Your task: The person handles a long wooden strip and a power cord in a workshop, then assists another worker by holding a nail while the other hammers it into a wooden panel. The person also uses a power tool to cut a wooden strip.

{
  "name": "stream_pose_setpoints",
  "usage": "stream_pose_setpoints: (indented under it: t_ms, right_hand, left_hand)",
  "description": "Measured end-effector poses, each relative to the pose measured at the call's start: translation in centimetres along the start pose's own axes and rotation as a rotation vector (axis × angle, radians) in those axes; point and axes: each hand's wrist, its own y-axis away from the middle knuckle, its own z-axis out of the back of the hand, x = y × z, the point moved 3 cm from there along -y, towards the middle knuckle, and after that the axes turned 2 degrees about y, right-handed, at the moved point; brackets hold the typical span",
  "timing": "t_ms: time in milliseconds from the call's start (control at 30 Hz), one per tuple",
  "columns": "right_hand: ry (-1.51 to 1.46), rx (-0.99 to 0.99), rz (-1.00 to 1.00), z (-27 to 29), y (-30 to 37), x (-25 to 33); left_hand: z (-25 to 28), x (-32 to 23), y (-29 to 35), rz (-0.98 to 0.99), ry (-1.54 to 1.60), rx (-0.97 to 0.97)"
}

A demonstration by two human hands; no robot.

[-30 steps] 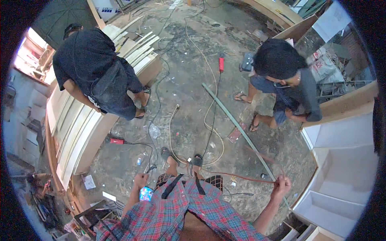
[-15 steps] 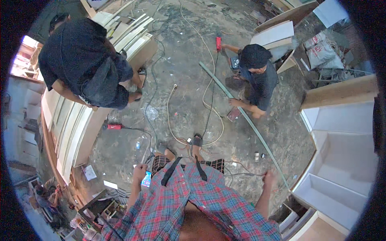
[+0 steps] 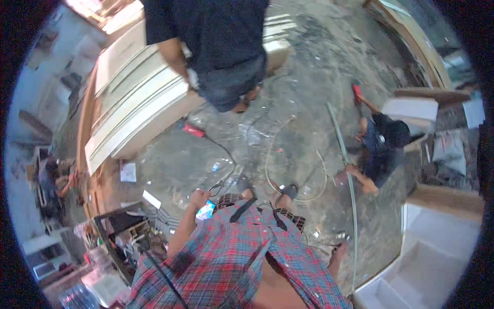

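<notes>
My left hand [image 3: 198,199] is closed on a small, bright blue-and-white rectangle [image 3: 206,210]; whether it is a screen or a packet I cannot make out. A dark cord runs on the floor just beyond that hand. At the lower right, my right hand [image 3: 338,252] hangs low beside a long greenish strip [image 3: 353,216]. Its fingers are blurred, and a thin dark cord passes close to it. The crouching co-worker [image 3: 383,149] has one hand at this strip and the other by a red power tool [image 3: 357,92].
A second co-worker [image 3: 211,46] in dark clothes stands by stacked pale boards [image 3: 139,121]. Another red tool [image 3: 194,130] lies on the floor, trailing its cord. A pale hose [image 3: 268,165] loops ahead of my feet. White cabinet boxes [image 3: 437,232] fill the right side; a cluttered shelf unit [image 3: 110,242] is lower left.
The view has swung left, so the boards and standing co-worker sit further right in the picture. My left hand keeps its hold on the bright rectangle. The crouching co-worker stays at the strip.
</notes>
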Motion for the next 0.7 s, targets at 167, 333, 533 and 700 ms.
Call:
stream_pose_setpoints:
  t_ms: [167,333,533,700]
  right_hand:
    - [-0.029,0.086,0.373,-10.2,6.9,12.8]
    - [0.577,0.286,1.018,-20.9,2.1,12.1]
    - [0.637,1.12,1.033,-39.4,29.1,16.9]
    - [0.609,1.906,1.465,-45.4,50.1,19.0]
  left_hand:
    - [4.8,6.1,0.8,0.12,0.219,-0.159]
    - [9.9,1.8,3.0,0.146,0.503,-0.363]
    - [12.8,-6.5,6.9,0.097,1.06,-0.478]
    - [16.9,-14.0,10.4,-0.002,1.503,-0.437]
